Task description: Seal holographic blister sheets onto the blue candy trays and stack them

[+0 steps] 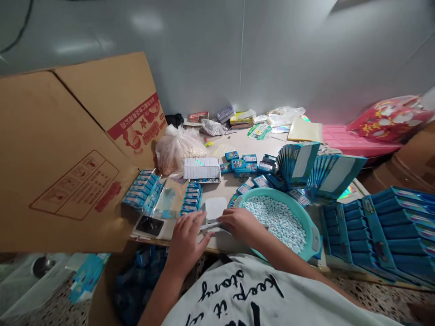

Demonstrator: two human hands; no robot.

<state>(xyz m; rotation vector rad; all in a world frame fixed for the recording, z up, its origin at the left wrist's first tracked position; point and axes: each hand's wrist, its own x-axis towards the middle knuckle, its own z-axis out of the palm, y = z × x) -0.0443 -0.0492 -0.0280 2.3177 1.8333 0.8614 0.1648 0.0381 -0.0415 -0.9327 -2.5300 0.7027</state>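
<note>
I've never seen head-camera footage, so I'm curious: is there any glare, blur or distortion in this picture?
In the head view, the grey wall carries pale glare patches, a rainbow glint shows on a shiny sheet, and the scene looks stretched toward its edges, so the cardboard sheet looms large. The right hand looks fairly sharp.

It's a packing workshop (carton (68, 154), display boxes (377, 231)).

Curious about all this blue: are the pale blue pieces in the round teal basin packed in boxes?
No, the pale blue pieces lie loose in a heap inside the teal plastic basin, apart from the small blue boxes.
</note>
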